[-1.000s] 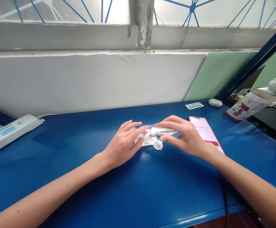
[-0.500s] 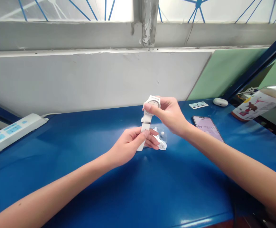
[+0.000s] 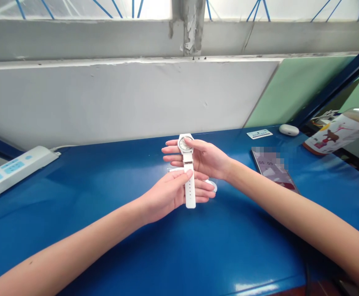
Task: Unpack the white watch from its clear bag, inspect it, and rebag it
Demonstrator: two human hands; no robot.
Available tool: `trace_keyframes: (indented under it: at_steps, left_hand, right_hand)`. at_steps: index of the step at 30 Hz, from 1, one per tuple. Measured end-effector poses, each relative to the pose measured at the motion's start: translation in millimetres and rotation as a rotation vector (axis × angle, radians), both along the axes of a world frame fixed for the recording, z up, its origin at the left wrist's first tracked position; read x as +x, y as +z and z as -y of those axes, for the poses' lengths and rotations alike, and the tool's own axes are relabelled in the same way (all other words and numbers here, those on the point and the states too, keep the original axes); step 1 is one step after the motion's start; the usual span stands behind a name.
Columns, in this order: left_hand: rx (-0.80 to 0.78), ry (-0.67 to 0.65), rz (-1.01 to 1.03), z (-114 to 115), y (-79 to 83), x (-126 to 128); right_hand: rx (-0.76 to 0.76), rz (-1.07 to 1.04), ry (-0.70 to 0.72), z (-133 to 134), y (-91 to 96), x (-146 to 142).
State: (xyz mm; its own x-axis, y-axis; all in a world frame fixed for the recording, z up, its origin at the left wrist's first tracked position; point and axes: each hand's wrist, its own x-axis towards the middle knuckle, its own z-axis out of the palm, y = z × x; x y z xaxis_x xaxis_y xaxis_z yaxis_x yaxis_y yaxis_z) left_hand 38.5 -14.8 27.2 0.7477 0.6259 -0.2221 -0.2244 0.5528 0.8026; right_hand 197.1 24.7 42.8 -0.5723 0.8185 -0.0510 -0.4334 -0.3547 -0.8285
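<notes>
A white wristwatch (image 3: pixel 190 191) is held up above the blue table, its round dial at the top and its holed strap hanging toward me. My right hand (image 3: pixel 207 156) supports the watch head from behind, its thumb on the dial and its fingers stretched out to the left. Lower down, my left hand (image 3: pixel 170 191) pinches the strap between its thumb and the fingers behind it. Behind my left fingers, a white item (image 3: pixel 212 186) lies on the table, mostly hidden.
On the blue table (image 3: pixel 105 176), a white power strip (image 3: pixel 15 168) lies at the left. To the right are a phone (image 3: pixel 273 168), a card (image 3: pixel 259 134), a white earphone case (image 3: pixel 289 130) and a tilted-looking drink bottle (image 3: pixel 336 131). A pale wall panel (image 3: pixel 120 102) stands behind.
The watch has turned more upright and shifted slightly left, with more strap showing below my left thumb. My right fingers have spread out behind the watch head.
</notes>
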Motion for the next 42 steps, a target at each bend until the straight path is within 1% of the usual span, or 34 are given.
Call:
trace_keyframes:
  at_steps: [5, 9, 12, 17, 21, 24, 26, 29, 31, 33, 34, 35, 36, 37, 39, 41, 42]
  left_hand:
    - [-0.054, 0.021, -0.050, -2, 0.3, 2]
    - [-0.053, 0.024, -0.034, -3, 0.4, 1]
    - [-0.050, 0.034, -0.032, -3, 1.4, 1]
    - [-0.084, 0.045, -0.042, -1, 4.3, 1]
    - [-0.055, 0.052, -0.016, -2, 4.8, -1]
    - [-0.049, 0.063, -0.020, -2, 3.9, -2]
    - [-0.052, 0.067, -0.032, -2, 3.9, -3]
    - [-0.058, 0.062, -0.031, -1, 5.0, -4]
    - [-0.055, 0.065, -0.026, -1, 6.0, -5]
    - [-0.052, 0.078, -0.028, -1, 7.0, -5]
    - [-0.052, 0.085, -0.032, -1, 7.4, -5]
    - [-0.052, 0.089, -0.036, -1, 7.9, -5]
    - [-0.051, 0.091, -0.040, -1, 8.5, -5]
    - [-0.047, 0.091, -0.042, 0, 9.1, -5]
    - [-0.034, 0.090, -0.046, 1, 10.4, -5]
    - [-0.023, 0.090, -0.047, 2, 11.3, -5]
    - [-0.017, 0.090, -0.046, 2, 11.5, -5]
  right_hand:
    - [-0.013, 0.011, -0.013, -4, -3.0, 2]
    - [0.010, 0.016, -0.022, -5, -4.2, 3]
    - [0.018, 0.023, -0.056, -3, -4.1, 2]
    - [-0.027, 0.011, -0.052, 0, -4.4, 1]
    - [-0.052, 0.041, -0.047, 1, -4.5, 0]
    - [-0.009, 0.121, -0.094, 0, -4.8, -1]
    - [0.100, 0.270, -0.181, 1, -4.9, 0]
    - [0.384, 0.617, -0.392, 8, -6.6, 8]
    - [0.587, 0.896, -0.553, 17, -10.9, 22]
    - [0.812, 1.275, -0.691, 25, -17.9, 40]
    - [0.877, 1.481, -0.753, 28, -21.9, 50]
    - [0.877, 1.648, -0.785, 30, -25.7, 60]
    - [0.823, 1.764, -0.781, 31, -29.1, 70]
    - [0.740, 1.837, -0.745, 31, -31.7, 79]
    - [0.589, 1.898, -0.685, 28, -34.4, 94]
    - [0.530, 1.883, -0.605, 25, -34.0, 105]
    - [0.529, 1.871, -0.596, 24, -33.0, 108]
